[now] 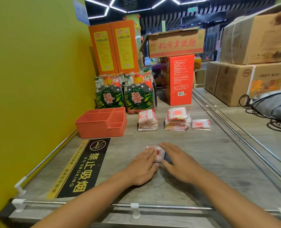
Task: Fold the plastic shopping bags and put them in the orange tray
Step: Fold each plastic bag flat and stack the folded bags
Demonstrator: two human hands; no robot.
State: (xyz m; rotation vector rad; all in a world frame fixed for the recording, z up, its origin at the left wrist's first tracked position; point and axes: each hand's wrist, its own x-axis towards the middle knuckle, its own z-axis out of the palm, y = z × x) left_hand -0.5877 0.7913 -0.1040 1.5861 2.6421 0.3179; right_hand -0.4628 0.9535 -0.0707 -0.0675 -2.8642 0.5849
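A small folded white-and-red plastic bag (158,153) lies on the grey wooden shelf, mostly covered by both hands. My left hand (143,168) lies flat on its left part with straight fingers. My right hand (177,162) presses flat on its right side. The orange tray (102,127), with several compartments, stands at the left, farther back, and no bags show in it. Behind the hands sit two stacks of folded bags (147,120) (177,120) and one single folded bag (201,124).
A black-and-yellow no-smoking sign (80,168) lies on the shelf at the left. Green bottle packs (125,94), orange and red boxes (180,79) stand at the back. Cardboard cartons (245,79) and black cables (271,112) are at the right. Metal rails edge the shelf.
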